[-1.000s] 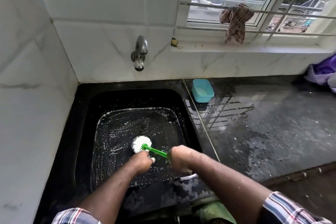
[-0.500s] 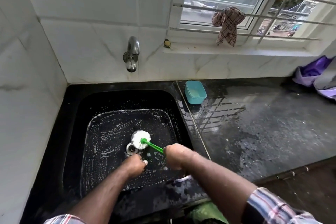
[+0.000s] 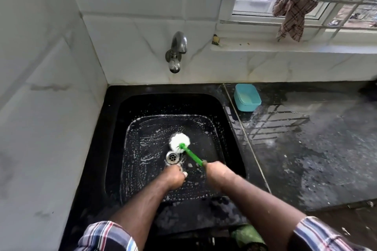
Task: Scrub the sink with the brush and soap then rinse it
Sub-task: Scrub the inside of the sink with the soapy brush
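The green plastic handle of the brush with the round white bristle head [image 3: 180, 142] is gripped at its near end by the right hand [image 3: 216, 171]; the fingers are curled round it, though the fingertips themselves are hidden under the back of the hand, and only a short stub of handle is seen at the knuckles. The left hand [image 3: 173, 176] is held just left of the right one, with fingers curled in; a small pale bit is seen at its fingertips, but whether anything is pinched there cannot be told.

The white bristle head is pressed on the floor of the black square sink [image 3: 114, 128], just behind the round metal drain [image 3: 173, 157], and the handle slopes back from it to the right hand. The left hand is placed just in front of the drain. White soap foam [image 3: 149, 144] is streaked over the sink floor around the drain and up the lower walls.

Behind the drain, a curved metal tap [image 3: 177, 51] is fixed to the white tiled wall [image 3: 142, 2]. To the right of the drain, on the wet black stone counter [image 3: 306, 149], a small light-blue plastic tub [image 3: 247, 97] is set near the wall. Farther right and behind, a checked brown cloth [image 3: 292, 13] is hung on a window bar. Both forearms are bare, and the striped sleeves are cut off by the lower edge.
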Action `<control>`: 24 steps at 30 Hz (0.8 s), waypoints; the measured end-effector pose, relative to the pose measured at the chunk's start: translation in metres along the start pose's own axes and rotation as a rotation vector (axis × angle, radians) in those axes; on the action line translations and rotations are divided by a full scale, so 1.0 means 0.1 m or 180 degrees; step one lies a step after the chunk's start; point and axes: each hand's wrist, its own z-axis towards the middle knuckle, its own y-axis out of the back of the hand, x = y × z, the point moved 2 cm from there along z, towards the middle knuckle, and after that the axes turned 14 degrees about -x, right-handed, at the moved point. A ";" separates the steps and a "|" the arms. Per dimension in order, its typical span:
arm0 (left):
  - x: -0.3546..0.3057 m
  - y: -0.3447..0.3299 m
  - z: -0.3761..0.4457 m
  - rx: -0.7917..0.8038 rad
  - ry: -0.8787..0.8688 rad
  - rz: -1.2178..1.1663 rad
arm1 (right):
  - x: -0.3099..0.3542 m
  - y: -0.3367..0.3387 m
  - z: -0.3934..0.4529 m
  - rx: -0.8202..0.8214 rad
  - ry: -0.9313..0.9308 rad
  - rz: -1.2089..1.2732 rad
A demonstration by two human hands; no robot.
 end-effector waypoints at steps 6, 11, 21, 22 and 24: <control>0.04 0.08 -0.07 0.0132 0.0562 -0.0758 | -0.21 0.13 -0.18 0.0232 0.0075 0.0587; -0.19 0.13 -0.11 0.0651 0.1243 -0.2721 | -0.17 0.00 -0.33 -0.0335 -0.0838 0.3407; -0.36 0.38 0.18 0.0014 0.1045 -0.3427 | 0.29 0.17 0.09 0.0790 -0.0237 0.3589; -0.36 0.36 0.19 0.0010 0.1005 -0.3372 | 0.34 0.19 0.17 0.0814 -0.0189 0.3448; -0.34 0.30 0.20 0.0045 0.0980 -0.3359 | 0.39 0.18 0.32 0.0925 -0.0119 0.3185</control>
